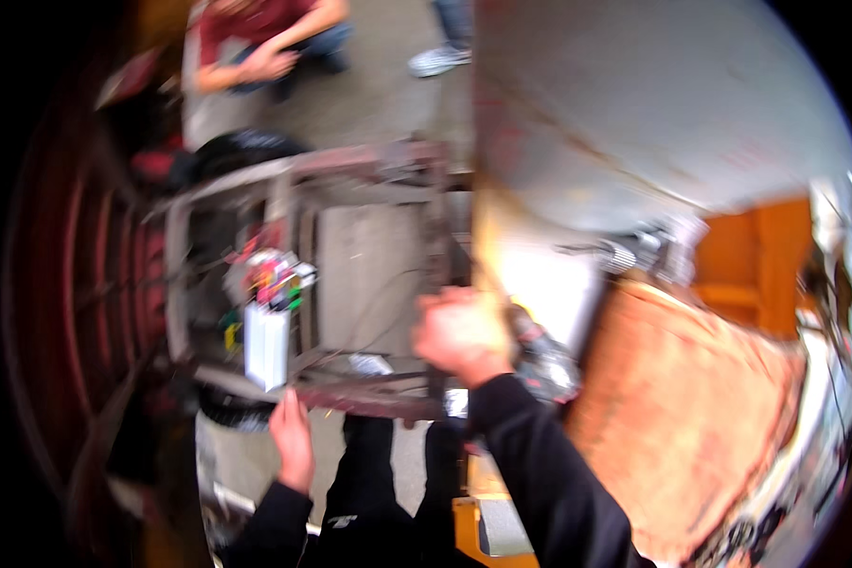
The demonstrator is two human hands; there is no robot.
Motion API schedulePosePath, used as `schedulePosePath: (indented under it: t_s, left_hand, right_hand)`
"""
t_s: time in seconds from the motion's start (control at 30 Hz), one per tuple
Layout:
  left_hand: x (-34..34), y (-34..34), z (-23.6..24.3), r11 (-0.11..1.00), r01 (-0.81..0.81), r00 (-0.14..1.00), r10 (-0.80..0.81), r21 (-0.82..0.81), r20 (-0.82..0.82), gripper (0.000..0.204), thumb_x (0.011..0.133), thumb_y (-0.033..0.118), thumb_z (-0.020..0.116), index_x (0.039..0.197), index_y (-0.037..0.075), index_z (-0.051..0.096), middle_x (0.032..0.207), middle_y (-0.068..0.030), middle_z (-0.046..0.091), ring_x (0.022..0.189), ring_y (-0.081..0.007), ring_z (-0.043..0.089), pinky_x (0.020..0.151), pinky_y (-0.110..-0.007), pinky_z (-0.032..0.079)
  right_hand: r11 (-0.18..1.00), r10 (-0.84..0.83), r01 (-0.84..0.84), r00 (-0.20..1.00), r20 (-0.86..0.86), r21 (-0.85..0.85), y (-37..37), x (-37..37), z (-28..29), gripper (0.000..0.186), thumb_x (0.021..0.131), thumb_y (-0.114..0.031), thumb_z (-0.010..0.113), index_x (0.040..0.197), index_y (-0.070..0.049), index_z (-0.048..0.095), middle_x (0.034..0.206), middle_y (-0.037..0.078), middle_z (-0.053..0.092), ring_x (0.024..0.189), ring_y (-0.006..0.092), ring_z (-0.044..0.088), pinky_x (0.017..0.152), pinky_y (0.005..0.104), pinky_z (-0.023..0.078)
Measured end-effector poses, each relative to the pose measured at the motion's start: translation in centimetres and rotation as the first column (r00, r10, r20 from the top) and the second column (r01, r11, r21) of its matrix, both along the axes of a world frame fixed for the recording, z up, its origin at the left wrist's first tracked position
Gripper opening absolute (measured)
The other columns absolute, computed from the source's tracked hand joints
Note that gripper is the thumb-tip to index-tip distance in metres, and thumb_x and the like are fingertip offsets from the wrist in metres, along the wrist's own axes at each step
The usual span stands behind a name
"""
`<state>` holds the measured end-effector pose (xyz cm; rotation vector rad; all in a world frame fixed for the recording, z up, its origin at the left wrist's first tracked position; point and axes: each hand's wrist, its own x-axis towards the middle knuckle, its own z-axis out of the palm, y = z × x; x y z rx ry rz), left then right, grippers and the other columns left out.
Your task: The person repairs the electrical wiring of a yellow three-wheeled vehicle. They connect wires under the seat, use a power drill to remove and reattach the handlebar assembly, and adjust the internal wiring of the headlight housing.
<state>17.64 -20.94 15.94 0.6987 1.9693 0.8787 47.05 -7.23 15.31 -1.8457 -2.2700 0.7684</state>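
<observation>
A rusty metal frame (pixel 369 408) on black tires (pixel 236 156) holds a tangle of coloured wires (pixel 271 275) and a silver rectangular box (pixel 266 346) in its left section. My left hand (pixel 292 440) is at the frame's near rail, below the silver box, its fingers stretched out. At the frame's right side, beside a pale board (pixel 549 275), my right hand (pixel 456 336) has curled fingers; motion blur hides what they grip. Just right of it lies a grey power tool with a yellow part (pixel 544 360).
A crouching person in a dark red shirt (pixel 256 24) and another person's shoe (pixel 435 62) are beyond the frame. At right are a large grey panel (pixel 653 95), an orange cushion (pixel 682 417) and an orange wooden piece (pixel 757 265). Red metal bars (pixel 114 284) stand at left.
</observation>
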Motion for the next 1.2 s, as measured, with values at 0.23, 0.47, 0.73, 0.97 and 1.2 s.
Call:
schedulePosePath:
  t_s: [0.23, 0.47, 0.73, 0.97, 1.2]
  left_hand:
    - [20.4, -7.0, 13.2, 0.196, 0.959, 0.228, -0.962, 0.203, -0.152, 0.049, 0.082, 0.018, 0.065, 0.128, 0.001, 0.055, 0.125, -0.0232, 0.058, 0.119, -0.0368, 0.053, 0.102, -0.045, 0.040]
    - [26.1, -13.6, 16.9, 0.255, 0.924, 0.265, -0.964, 0.286, 0.001, 0.036, 0.088, 0.017, 0.061, 0.121, 0.002, 0.057, 0.115, -0.0195, 0.062, 0.110, -0.0332, 0.057, 0.091, -0.043, 0.046]
    - [26.2, -5.8, 20.8, 0.785, 0.466, 0.225, -0.552, 0.409, 0.803, 0.009, 0.084, -0.003, 0.070, 0.092, -0.002, 0.067, 0.094, -0.0140, 0.070, 0.087, -0.0199, 0.066, 0.080, -0.031, 0.053]
    - [28.1, -8.3, 25.5, 0.571, 0.537, 0.093, -0.772, 0.621, 0.629, 0.013, 0.081, 0.006, 0.075, 0.089, -0.002, 0.068, 0.098, -0.0170, 0.069, 0.093, -0.0244, 0.065, 0.087, -0.035, 0.052]
    - [34.0, -17.7, 28.7, 0.686, 0.424, 0.003, -0.654, 0.591, 0.757, 0.015, 0.090, 0.009, 0.065, 0.081, 0.005, 0.054, 0.081, -0.0100, 0.059, 0.073, -0.0182, 0.052, 0.069, -0.031, 0.044]
  right_hand:
    - [0.975, -0.119, 0.175, 0.932, -0.341, 0.139, -8.5, 0.5, 12.3, 0.017, 0.073, -0.018, 0.062, 0.082, -0.005, 0.062, 0.070, 0.007, 0.056, 0.080, 0.0276, 0.057, 0.077, 0.0418, 0.044]
    - [0.861, -0.431, 0.504, 0.792, -0.433, 0.064, -25.1, 10.6, 25.0, 0.018, 0.082, -0.023, 0.063, 0.084, -0.006, 0.060, 0.075, 0.014, 0.056, 0.075, 0.0329, 0.057, 0.069, 0.0437, 0.046]
    - [0.551, -0.834, 0.767, 0.507, -0.216, -0.329, -43.6, 13.7, 18.1, 0.019, 0.087, -0.018, 0.061, 0.080, -0.001, 0.060, 0.076, 0.021, 0.061, 0.073, 0.0420, 0.060, 0.064, 0.0470, 0.049]
    - [0.046, -0.997, 0.823, 0.072, 0.024, -0.566, -62.0, 16.2, 3.9, 0.021, 0.085, -0.018, 0.059, 0.081, 0.002, 0.064, 0.065, 0.009, 0.066, 0.056, 0.0174, 0.063, 0.055, 0.0314, 0.050]
    - [-0.152, -0.844, 0.847, 0.157, 0.513, -0.509, -86.0, 13.8, 4.3, 0.030, 0.076, -0.028, 0.063, 0.089, -0.003, 0.074, 0.090, 0.018, 0.072, 0.085, 0.0306, 0.070, 0.084, 0.0384, 0.055]
